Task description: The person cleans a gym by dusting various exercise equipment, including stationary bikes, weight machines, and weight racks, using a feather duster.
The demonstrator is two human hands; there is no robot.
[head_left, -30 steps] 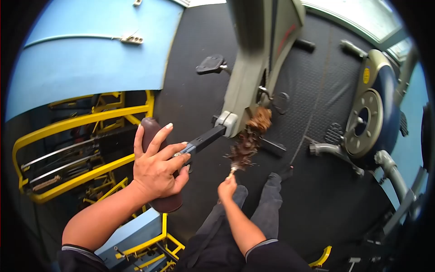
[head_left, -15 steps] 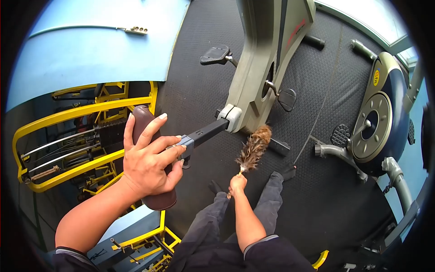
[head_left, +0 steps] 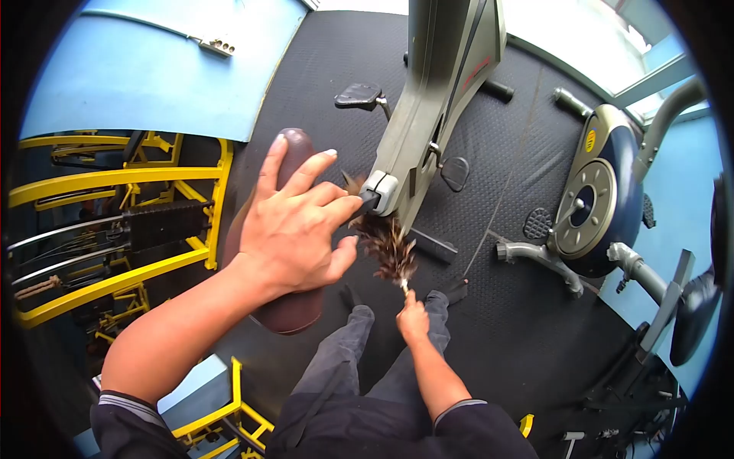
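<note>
My left hand (head_left: 294, 229) rests on the brown padded seat (head_left: 289, 312) of an exercise bike, its fingers stretched and spread across the top. Past the fingertips, a short black bar enters the bike's grey frame (head_left: 413, 130). My right hand (head_left: 414, 317) is closed around the thin handle of a feather duster (head_left: 388, 249). The duster's dark brown feathers are beneath the collar of the frame, beside the seat bar, and some show on the far side of it. Whether they touch the frame is hard to make out.
Bike pedals (head_left: 455, 174) stick out on both sides of the frame. A yellow weight machine (head_left: 115, 183) stands at left by the blue wall (head_left: 176, 84). At right is an elliptical-like machine (head_left: 600, 199) with a round disc. Black textured matting (head_left: 512, 199) covers the floor.
The duster has moved up and left, from beside the frame's lower end to under its collar. My left hand has spread further over the seat, and the view has shifted.
</note>
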